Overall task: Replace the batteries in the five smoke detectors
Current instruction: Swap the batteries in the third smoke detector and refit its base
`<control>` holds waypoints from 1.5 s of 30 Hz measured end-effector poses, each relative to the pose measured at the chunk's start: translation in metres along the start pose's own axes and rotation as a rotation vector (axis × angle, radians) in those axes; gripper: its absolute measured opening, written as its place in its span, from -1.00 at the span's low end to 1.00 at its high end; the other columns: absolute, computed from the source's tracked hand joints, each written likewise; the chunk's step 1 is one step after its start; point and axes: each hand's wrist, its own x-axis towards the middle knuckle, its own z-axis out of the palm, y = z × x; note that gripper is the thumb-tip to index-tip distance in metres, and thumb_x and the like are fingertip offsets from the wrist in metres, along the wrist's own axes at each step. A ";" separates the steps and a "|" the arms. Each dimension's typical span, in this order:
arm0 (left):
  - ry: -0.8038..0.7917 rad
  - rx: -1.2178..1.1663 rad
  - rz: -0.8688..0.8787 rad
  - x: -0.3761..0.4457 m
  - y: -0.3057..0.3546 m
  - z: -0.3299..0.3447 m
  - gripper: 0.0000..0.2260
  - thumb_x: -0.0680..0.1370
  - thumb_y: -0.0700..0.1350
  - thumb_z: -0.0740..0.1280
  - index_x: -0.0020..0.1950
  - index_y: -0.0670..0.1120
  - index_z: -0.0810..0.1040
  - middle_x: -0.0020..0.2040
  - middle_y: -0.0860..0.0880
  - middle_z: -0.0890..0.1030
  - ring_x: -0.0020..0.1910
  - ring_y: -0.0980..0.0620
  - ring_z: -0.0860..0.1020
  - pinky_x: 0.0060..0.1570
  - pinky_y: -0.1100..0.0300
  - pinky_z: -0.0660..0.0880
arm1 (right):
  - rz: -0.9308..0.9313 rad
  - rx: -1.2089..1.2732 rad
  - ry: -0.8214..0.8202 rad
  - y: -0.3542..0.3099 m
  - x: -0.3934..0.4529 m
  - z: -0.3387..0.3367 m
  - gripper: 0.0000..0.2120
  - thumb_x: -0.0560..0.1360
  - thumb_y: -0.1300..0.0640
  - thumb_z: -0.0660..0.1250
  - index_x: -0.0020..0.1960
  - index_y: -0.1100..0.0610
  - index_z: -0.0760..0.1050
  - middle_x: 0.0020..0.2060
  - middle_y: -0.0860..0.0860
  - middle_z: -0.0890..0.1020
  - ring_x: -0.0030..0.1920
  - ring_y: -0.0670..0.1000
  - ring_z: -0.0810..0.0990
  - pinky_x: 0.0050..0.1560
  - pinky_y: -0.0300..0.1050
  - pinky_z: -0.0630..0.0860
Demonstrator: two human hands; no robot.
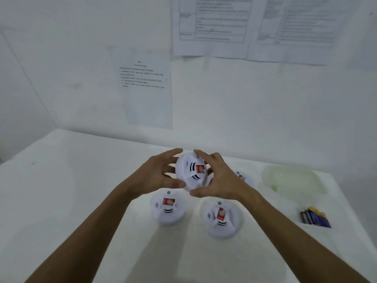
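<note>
While the fingers (173,154) of the left hand (155,176) and right hand (220,180) are curling round the raised smoke detector (190,171), gripping its rim, likely for twisting it open, three more detectors (168,209) are lying on the tabletop (61,190) just below. Batteries (314,218) and a pale tray (293,180) are waiting rightward, near that edge; bare room is lying leftward.

A white table (71,190) carries three smoke detectors face up: one (167,209) just below the left hand (155,176), one (221,220) below the right hand (222,180), and a third (244,178) partly hidden behind the right wrist. Farther out past the right hand lies a translucent plastic lid (293,178), and nearer, beyond the right forearm, a pack of batteries (314,218).
</note>
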 end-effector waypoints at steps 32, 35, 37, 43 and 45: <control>-0.085 0.121 0.148 -0.016 0.101 0.139 -0.46 0.36 -0.10 0.57 0.32 0.02 0.53 0.09 0.17 0.64 0.00 0.15 0.64 -0.01 0.16 0.62 | -0.093 0.364 0.124 0.057 -0.156 -0.083 -0.09 0.13 0.37 0.67 0.37 0.00 0.36 0.20 -0.17 0.53 0.24 -0.13 0.51 0.10 -0.28 0.53; -0.067 0.167 0.130 -0.015 0.102 0.143 -0.44 0.34 -0.08 0.58 0.31 0.01 0.53 0.12 0.16 0.62 -0.02 0.17 0.64 -0.03 0.17 0.62 | -0.099 0.365 0.139 0.058 -0.157 -0.082 -0.11 0.15 0.38 0.66 0.36 0.02 0.36 0.19 -0.16 0.52 0.22 -0.13 0.52 0.10 -0.27 0.53; -0.052 0.186 0.130 -0.016 0.103 0.148 -0.45 0.31 -0.06 0.60 0.27 0.01 0.54 0.11 0.20 0.60 -0.06 0.17 0.64 -0.07 0.15 0.63 | -0.099 0.358 0.151 0.060 -0.159 -0.081 -0.12 0.16 0.37 0.65 0.36 0.03 0.36 0.21 -0.12 0.51 0.22 -0.12 0.52 0.09 -0.26 0.54; 0.060 0.329 0.151 -0.016 0.104 0.163 -0.49 0.23 0.03 0.61 0.11 0.04 0.53 0.04 0.18 0.57 -0.15 0.17 0.64 -0.18 0.26 0.61 | -0.111 0.314 0.203 0.065 -0.163 -0.077 -0.15 0.16 0.40 0.64 0.31 -0.04 0.38 0.14 -0.27 0.53 0.17 -0.17 0.54 0.05 -0.36 0.49; 0.072 0.358 0.177 -0.017 0.104 0.168 -0.52 0.22 0.05 0.61 0.05 0.02 0.53 -0.01 0.20 0.55 -0.12 0.17 0.62 -0.22 0.33 0.59 | -0.106 0.308 0.206 0.068 -0.164 -0.075 -0.14 0.16 0.36 0.64 0.34 -0.01 0.37 0.15 -0.26 0.53 0.19 -0.14 0.54 0.07 -0.35 0.49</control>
